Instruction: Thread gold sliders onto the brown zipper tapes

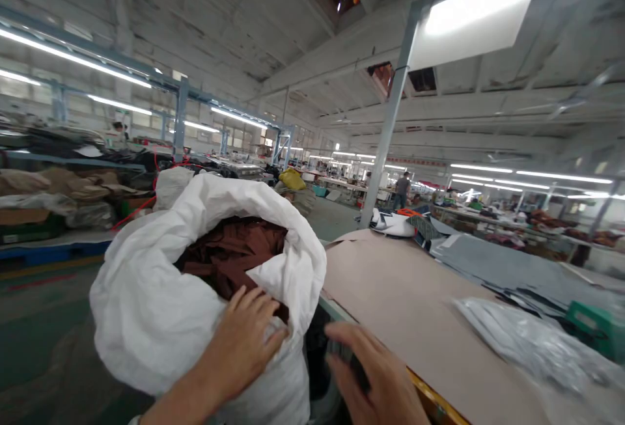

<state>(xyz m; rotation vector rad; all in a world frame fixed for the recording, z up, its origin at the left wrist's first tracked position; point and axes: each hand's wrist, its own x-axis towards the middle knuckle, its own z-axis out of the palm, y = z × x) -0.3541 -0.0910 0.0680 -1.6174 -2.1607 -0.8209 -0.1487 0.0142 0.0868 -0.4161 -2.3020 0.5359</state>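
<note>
A large white sack (pixel 141 301) stands in front of me with its mouth rolled outward, and dark brown fabric pieces (pixel 234 249) fill its inside. My left hand (pixel 249 327) lies over the near rim, fingers spread with their tips at the brown fabric and the thumb apart on the white cloth. To the right of the sack, beside the table edge, my right hand (pixel 368 370) hovers with thumb and fingers apart in a loose curve. Nothing shows between them. The hand is slightly blurred.
On the right is a table covered in beige sheet (pixel 405 282), bearing clear plastic bags (pixel 532 340), grey fabric (pixel 517 269) and a green box (pixel 590 327). A metal post (pixel 390 132) rises behind it. Cartons and bags sit on a blue pallet (pixel 53 252). A person (pixel 402 191) stands farther back.
</note>
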